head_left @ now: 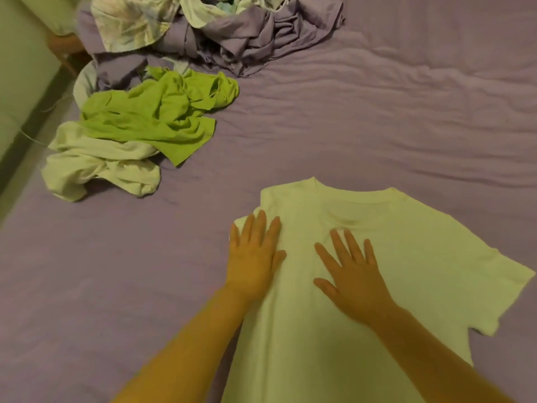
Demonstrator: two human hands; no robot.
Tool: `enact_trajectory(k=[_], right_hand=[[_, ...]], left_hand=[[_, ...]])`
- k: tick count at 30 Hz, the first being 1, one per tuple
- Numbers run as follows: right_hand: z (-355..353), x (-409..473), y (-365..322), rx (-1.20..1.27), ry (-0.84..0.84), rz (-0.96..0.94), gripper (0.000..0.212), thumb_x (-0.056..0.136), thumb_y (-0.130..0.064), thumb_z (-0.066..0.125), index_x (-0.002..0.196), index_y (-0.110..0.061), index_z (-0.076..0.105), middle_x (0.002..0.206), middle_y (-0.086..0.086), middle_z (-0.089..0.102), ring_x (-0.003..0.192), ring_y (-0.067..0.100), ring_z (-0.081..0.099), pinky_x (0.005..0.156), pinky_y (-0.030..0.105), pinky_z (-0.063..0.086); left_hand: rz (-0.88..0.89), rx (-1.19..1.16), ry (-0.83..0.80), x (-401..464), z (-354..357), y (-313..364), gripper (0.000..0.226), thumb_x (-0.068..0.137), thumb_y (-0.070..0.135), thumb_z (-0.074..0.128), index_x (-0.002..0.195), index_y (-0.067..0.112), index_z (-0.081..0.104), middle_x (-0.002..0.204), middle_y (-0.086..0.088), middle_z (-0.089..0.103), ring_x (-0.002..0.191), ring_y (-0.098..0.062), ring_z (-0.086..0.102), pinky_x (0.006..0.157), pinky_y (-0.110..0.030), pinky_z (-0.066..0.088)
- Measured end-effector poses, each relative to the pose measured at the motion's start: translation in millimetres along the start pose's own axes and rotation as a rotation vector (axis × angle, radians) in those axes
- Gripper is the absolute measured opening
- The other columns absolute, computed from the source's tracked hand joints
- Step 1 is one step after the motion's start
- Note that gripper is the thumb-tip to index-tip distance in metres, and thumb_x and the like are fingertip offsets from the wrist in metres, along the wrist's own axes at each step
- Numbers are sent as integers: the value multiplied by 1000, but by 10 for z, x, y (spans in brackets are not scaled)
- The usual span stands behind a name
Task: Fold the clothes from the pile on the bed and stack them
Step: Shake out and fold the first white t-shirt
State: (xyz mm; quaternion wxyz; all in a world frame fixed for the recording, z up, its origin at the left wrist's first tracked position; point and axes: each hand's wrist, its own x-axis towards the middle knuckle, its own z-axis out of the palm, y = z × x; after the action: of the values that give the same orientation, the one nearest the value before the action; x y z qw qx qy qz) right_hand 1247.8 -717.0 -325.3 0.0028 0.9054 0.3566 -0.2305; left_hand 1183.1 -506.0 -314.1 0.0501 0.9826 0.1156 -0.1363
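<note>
We have the white tee flat at lower right of the frame, collar away from us, long axis running toward us. Its left side is folded in; the right sleeve is still spread — nearer our right hand. Both hands press flat, fingers straight, gripping nothing; the left hand rests on the folded edge. The pile waits upper left on the bed.

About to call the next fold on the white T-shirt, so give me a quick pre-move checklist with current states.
1. White T-shirt lies flat on the bed: ok.
2. Left side folded in, under the left hand: ok.
3. Right sleeve folded in: not ok, it lies spread out.
4. Right hand flat on the chest, fingers straight: ok.
5. Bottom hem straight: cannot tell, out of frame.
6. Pile, green garment included, apart from the shirt: ok.
</note>
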Motion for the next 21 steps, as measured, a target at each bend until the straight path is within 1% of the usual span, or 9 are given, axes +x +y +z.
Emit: enact_trajectory(k=[2,5,7,8,9,10,13,17,21], right_hand=[[8,189,-142,-28,25,-41,70,81,-69,-9,142,-36,-18,156,5,-18,138,30,-28,113,53,-13],[-59,481,-377,-51,17,-74,69,79,-70,-8,137,-38,-27,156,2,-21,137,27,-32,113,52,-13],[-84,646,-505,-59,17,-91,71,75,-71,-12,136,-38,-30,157,1,-20,141,27,-27,112,53,-12],[-84,700,-546,-54,18,-85,72,74,-72,-12,136,-39,-29,157,1,-19,142,27,-24,112,54,-11],[-85,735,-571,-50,17,-72,73,73,-72,-11,136,-39,-29,157,0,-19,143,27,-22,112,55,-10],[-84,756,-582,-51,15,-61,75,73,-74,-11,136,-38,-29,157,0,-19,143,26,-21,112,56,-10],[-87,779,-604,-73,3,-30,78,69,-77,-18,133,-36,-34,157,0,-22,143,26,-22,112,56,-10],[-102,816,-727,19,12,22,74,67,-77,-21,128,-41,-40,155,-2,-24,142,26,-24,111,55,-14],[-14,875,-865,-22,42,60,82,65,-80,-19,131,-37,-41,145,1,-37,139,31,-29,109,60,-16]], left_hand=[[-150,-140,53,164,-99,-190,64,99,41,37,152,20,8,156,-10,20,143,-29,16,115,-47,12],[-226,-296,7,400,-211,-396,61,94,32,52,146,16,24,126,-8,53,117,-30,47,93,-41,37],[-200,-262,-41,488,-250,-465,43,92,35,56,130,18,46,105,-5,61,103,-30,53,81,-37,38],[-191,-317,-39,509,-241,-508,21,91,35,58,106,20,57,89,-2,61,90,-28,54,73,-34,38],[-187,-431,-40,518,-247,-547,17,90,33,60,80,21,54,73,1,54,77,-25,52,62,-31,35],[-185,-562,-50,527,-238,-596,31,90,31,60,66,21,45,64,3,46,66,-21,46,54,-28,31],[-215,-858,-14,545,-298,-778,30,93,27,58,68,18,44,64,5,45,60,-13,42,51,-26,30],[-240,-650,45,664,-393,-1004,20,95,31,54,87,14,61,75,-2,59,71,-23,52,58,-30,37],[-142,-130,96,815,-430,-1158,28,96,39,47,90,18,64,86,-4,64,79,-26,57,53,-25,26]])
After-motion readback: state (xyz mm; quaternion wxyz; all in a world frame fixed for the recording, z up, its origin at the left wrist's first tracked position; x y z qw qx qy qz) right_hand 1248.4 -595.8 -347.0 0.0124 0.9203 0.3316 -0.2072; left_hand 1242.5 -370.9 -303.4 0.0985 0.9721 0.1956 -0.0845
